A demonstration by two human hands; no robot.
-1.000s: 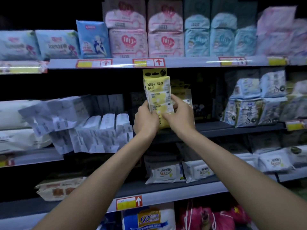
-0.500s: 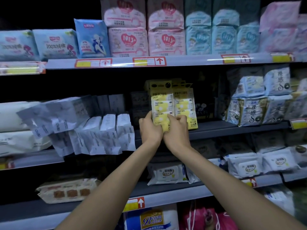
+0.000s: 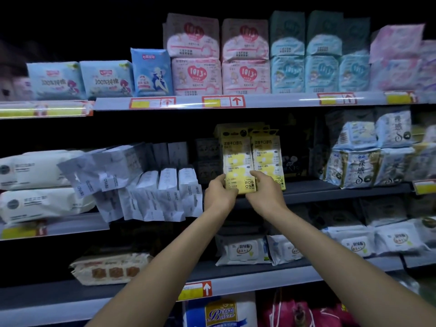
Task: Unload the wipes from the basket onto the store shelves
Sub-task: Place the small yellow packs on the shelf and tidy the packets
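Dark grey store shelf (image 3: 330, 190) under my grip, yellow plastic wipe packs (image 3: 269, 158) upright on it, white slim packs (image 3: 166, 192) left of my left hand (image 3: 218, 194), blue-white bundles (image 3: 358, 167) right

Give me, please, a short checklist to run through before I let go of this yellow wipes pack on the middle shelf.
1. Grip: left hand and right hand both hold the lower part of the yellow plastic wipes pack: ok.
2. Pack upright, print facing out: ok.
3. Lined up beside the matching yellow pack on its right: ok.
4. Base seated on the dark grey middle shelf: cannot tell, the hands hide it.
5. Apart from the white upright packs on its left: ok.
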